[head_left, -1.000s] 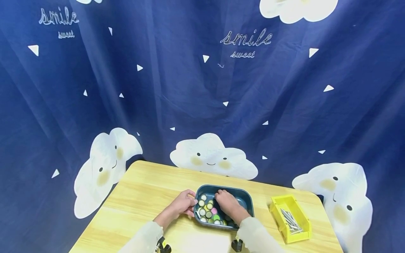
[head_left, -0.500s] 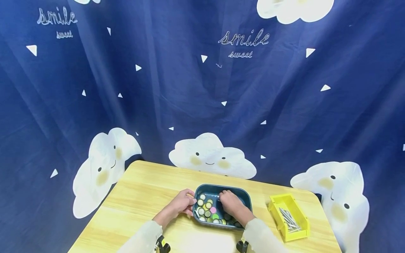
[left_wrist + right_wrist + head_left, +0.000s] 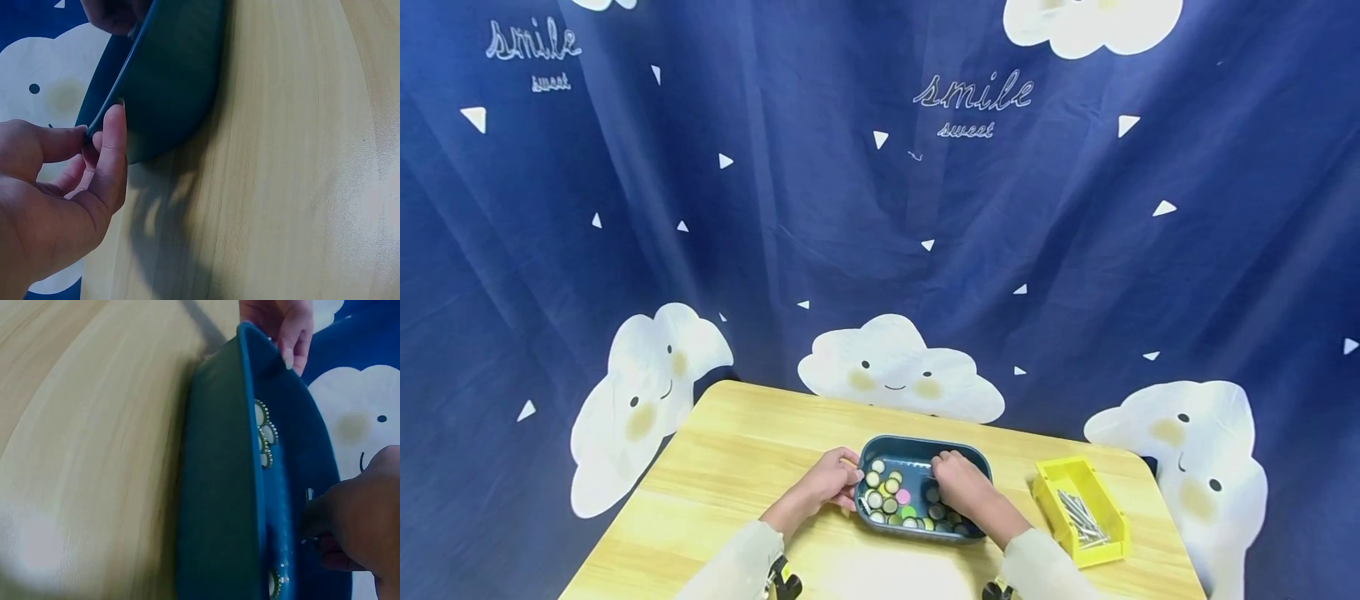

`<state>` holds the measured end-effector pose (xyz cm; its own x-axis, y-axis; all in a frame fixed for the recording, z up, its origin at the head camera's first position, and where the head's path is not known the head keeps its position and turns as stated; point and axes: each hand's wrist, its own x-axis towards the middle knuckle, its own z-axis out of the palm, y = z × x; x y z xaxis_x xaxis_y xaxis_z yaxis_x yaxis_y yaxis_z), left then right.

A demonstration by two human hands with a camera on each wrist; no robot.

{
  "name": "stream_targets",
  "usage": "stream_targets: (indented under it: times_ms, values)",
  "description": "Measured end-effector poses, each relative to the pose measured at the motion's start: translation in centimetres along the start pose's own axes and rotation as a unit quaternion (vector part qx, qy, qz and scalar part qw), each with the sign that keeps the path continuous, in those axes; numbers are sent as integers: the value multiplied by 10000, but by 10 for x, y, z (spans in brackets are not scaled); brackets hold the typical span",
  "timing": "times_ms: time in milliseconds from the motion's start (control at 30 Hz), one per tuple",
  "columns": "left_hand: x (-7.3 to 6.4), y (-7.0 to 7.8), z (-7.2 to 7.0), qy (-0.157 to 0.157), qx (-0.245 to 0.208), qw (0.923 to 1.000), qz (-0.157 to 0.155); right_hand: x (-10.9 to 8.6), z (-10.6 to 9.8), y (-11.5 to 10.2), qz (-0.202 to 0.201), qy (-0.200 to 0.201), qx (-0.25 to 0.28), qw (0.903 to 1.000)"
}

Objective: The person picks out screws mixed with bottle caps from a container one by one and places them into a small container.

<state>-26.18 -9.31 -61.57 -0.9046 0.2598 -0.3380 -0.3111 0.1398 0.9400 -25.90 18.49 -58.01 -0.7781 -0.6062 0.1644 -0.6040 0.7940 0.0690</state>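
Observation:
My left hand (image 3: 831, 479) pinches the left rim of a dark blue-green tub (image 3: 178, 75), thumb inside and fingers outside in the left wrist view. Bottle caps (image 3: 877, 500) with pale undersides crowd the tub's left part, alongside a pink one (image 3: 903, 497) and a green one (image 3: 908, 512). Darker caps (image 3: 936, 512) lie toward the right. Inside the tub, near its far wall, my right hand (image 3: 962, 482) reaches down with bent fingers. A small ribbed shiny piece (image 3: 309, 494) shows by its fingers in the right wrist view; the fingertips are hidden, so any hold is unclear.
A yellow bin (image 3: 1116, 521) holding several silver screws or bolts (image 3: 1081, 517) stands right of the tub. Both rest on a light wooden table (image 3: 737, 450). Behind the table hangs a dark blue curtain (image 3: 850, 208) with white clouds.
My right hand has shifted right inside the tub, exposing more of its floor and the darker caps. The left hand keeps its grip on the rim. The head view has drifted slightly.

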Motion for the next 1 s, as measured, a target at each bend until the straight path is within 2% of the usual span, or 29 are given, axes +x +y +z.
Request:
stream_targets:
  times_ms: [433, 833, 1000]
  values:
    - [-1, 3, 0, -60, -54, 10000, -5, -28, -21, 18, 88, 656, 195, 9976]
    - [-1, 0, 0, 1, -109, 9999, -31, -59, -36, 38, 466, 958, 293, 9939]
    - [-2, 1, 0, 13, -64, 10000, -66, -73, -42, 49, 442, 1213, 373, 9909]
